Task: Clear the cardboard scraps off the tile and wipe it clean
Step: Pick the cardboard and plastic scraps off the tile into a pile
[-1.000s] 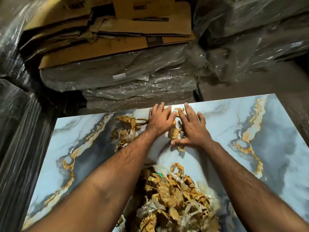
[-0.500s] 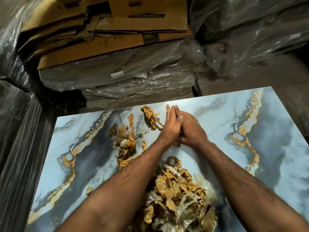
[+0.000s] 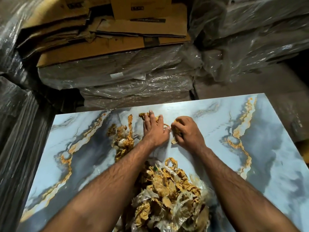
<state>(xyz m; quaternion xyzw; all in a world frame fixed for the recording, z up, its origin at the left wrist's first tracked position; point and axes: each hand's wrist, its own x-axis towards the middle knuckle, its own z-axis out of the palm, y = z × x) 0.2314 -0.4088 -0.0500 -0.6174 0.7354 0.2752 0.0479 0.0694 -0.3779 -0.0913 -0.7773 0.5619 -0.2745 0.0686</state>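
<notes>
From the head view, a large glossy tile point(image 3: 209, 131) with blue, grey and gold marbling lies flat and fills the lower part of the frame, both forearms reaching out over it. The left hand point(image 3: 154, 129) lies palm down near the tile's far edge, its grip wide, the fingers straight and close together, pressing on a crumpled strip of brown cardboard whose ends show past the fingertips. Just beside it, thumb nearly touching thumb, the right hand point(image 3: 187, 133) has its fingers curled under into a narrow grip, closed round a small wad of cardboard; a torn bit sticks out below the knuckles against the tile, though how much the hand holds is hidden under the palm. The cardboard scraps point(image 3: 123, 139) to the left of the left wrist form a loose cluster of twisted strips mixed with bits of clear film, all resting on the tile. A far larger heap of scraps point(image 3: 172, 190), brown card tangled with crinkled clear plastic, sits between the two forearms at the near side of the tile and runs off the bottom edge of the frame. Beyond the tile's far edge stand stacks wrapped in plastic film point(image 3: 133, 84), with flattened cardboard boxes point(image 3: 117, 34) piled on top. More wrapped bundles fill the upper right and the left side, where the picture is dim and smeared.
</notes>
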